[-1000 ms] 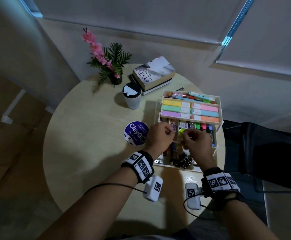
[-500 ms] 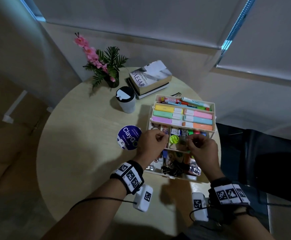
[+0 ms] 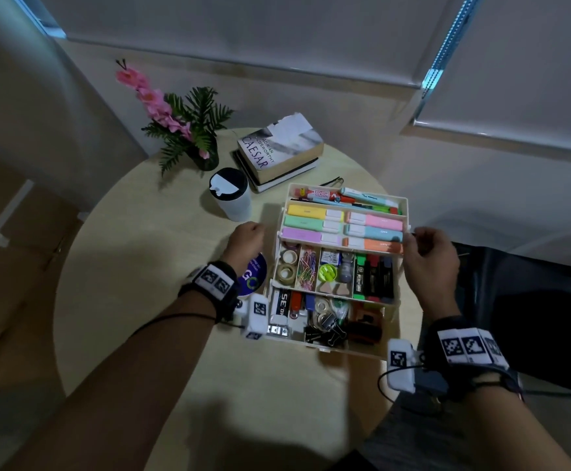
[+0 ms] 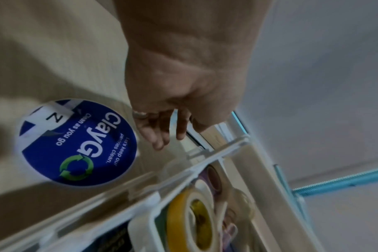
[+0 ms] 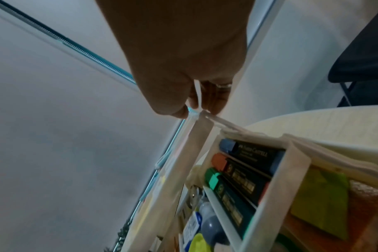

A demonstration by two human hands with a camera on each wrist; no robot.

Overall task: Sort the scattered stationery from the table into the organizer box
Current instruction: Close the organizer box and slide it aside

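Note:
The white tiered organizer box (image 3: 331, 346) stands open at the right of the round table. Its top tray (image 3: 311, 244) holds pastel highlighters (image 3: 314, 222). The middle tray holds tape rolls (image 3: 285, 271), paper clips (image 3: 306, 270) and dark markers (image 3: 374, 277). Binder clips (image 3: 324, 329) lie in the bottom. My right hand (image 3: 419, 239) pinches the top tray's right corner (image 5: 196, 133) between thumb and fingers (image 5: 173, 109). My left hand (image 3: 248, 239) hangs beside the tray's left end, fingers (image 4: 162, 134) relaxed and holding nothing, close to the box rim (image 4: 205, 156).
A lidded cup (image 3: 231, 193), stacked books (image 3: 280, 147) and a flower pot (image 3: 189, 130) stand behind the box. A blue round sticker (image 3: 255, 275) lies under my left wrist. A black clip (image 3: 331, 181) lies behind the box. A dark chair (image 3: 532, 300) is at the right.
Both hands have left the middle tray and spread apart to the two ends of the top tray. A green item now lies in the middle tray.

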